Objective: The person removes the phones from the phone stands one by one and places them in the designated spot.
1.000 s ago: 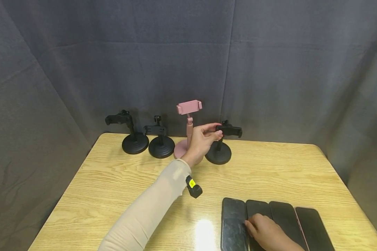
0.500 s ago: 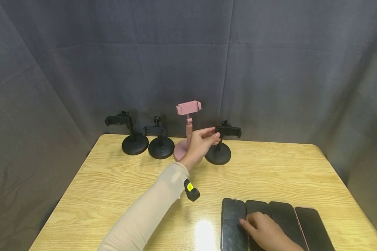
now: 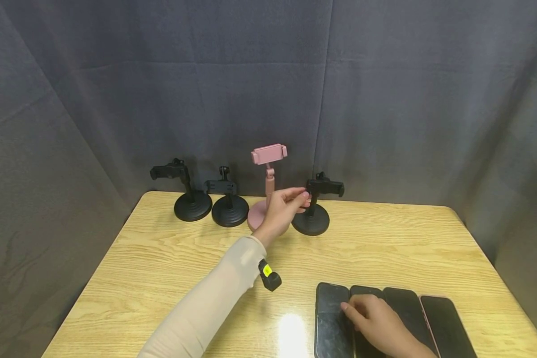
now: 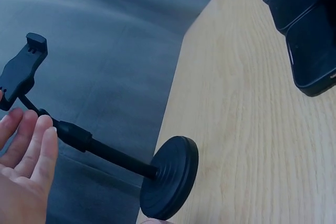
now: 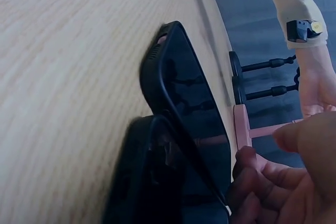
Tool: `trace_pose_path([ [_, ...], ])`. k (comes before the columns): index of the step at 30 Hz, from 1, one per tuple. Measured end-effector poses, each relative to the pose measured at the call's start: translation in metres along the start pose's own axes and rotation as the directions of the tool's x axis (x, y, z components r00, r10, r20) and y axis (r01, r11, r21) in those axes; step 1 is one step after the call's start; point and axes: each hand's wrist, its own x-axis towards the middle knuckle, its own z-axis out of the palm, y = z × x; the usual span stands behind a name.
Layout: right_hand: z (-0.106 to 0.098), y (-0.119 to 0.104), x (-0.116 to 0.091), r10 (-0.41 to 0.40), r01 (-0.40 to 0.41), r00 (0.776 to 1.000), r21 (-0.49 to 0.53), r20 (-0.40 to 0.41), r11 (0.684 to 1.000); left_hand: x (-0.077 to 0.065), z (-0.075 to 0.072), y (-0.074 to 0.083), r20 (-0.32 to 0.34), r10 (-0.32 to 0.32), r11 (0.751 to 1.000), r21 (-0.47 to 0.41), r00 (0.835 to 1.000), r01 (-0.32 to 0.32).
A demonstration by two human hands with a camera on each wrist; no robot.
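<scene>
My left hand (image 3: 281,211) is beside the clamp of the rightmost black phone stand (image 3: 311,224), its fingers loosely bent. In the left wrist view the fingers (image 4: 39,148) lie close below that clamp (image 4: 23,72), with nothing visibly gripped; whether a fingertip touches it I cannot tell. My right hand (image 3: 382,325) hovers over or rests on a row of dark smartphones, with its thumb over the leftmost phone (image 3: 332,323). In the right wrist view its loosely curled fingers (image 5: 265,182) are near the phones' edges and hold nothing visible.
Left of that stand stand a pink phone stand (image 3: 269,154) and two black ones (image 3: 229,211), (image 3: 192,206) along the table's back edge. More smartphones (image 3: 447,323) lie at the front right of the wooden table (image 3: 161,278). A grey curtain (image 3: 250,89) hangs behind.
My left hand has come off the clamp's left end, drawing slightly down and toward me. The right hand has shifted a little, its thumb now farther over the leftmost phone.
</scene>
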Motion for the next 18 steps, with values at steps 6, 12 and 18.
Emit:
trace_pose_path([
  [6, -0.005, -0.003, 0.001, -0.041, 0.041, 0.999, 0.01, -0.018, 0.999, -0.003, -0.004, -0.004, 0.008, 0.012, 1.0, 0.029, 1.0, -0.012],
  [12, -0.008, -0.005, 0.003, -0.032, 0.033, 0.999, 0.028, -0.032, 0.999, -0.01, -0.005, -0.004, 0.01, -0.007, 0.999, 0.041, 1.0, 0.007],
  [18, -0.01, -0.008, 0.005, -0.013, 0.015, 0.999, 0.039, -0.046, 0.999, -0.019, -0.007, -0.005, 0.002, -0.02, 1.0, 0.018, 1.0, 0.02],
])
